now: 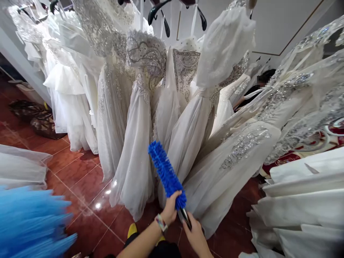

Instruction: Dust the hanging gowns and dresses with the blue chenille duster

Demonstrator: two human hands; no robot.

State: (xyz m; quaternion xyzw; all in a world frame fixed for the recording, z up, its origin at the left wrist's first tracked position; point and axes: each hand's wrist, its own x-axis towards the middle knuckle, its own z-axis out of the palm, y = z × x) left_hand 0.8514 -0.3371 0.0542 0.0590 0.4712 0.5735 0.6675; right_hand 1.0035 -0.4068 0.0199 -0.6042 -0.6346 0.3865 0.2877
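Observation:
A blue bristly duster (166, 170) points up and away from me, tilted to the left, its head in front of the white gowns. My right hand (194, 231) is closed round its dark, shiny handle. Higher up, my left hand (171, 208), with a patterned band on its wrist, is closed at the lower end of the blue bristles. Just behind the duster hangs a white gown with a beaded bodice (146, 53). Beside it is another pale gown (188, 114). Whether the duster's tip touches the cloth I cannot tell.
More beaded gowns (242, 143) slant along the right. White layered fabric (303, 200) fills the lower right, and blue tulle (29, 222) the lower left. Brown bags (45, 123) lie on the red tiled floor (80, 172). Another person (248, 94) is partly hidden behind gowns.

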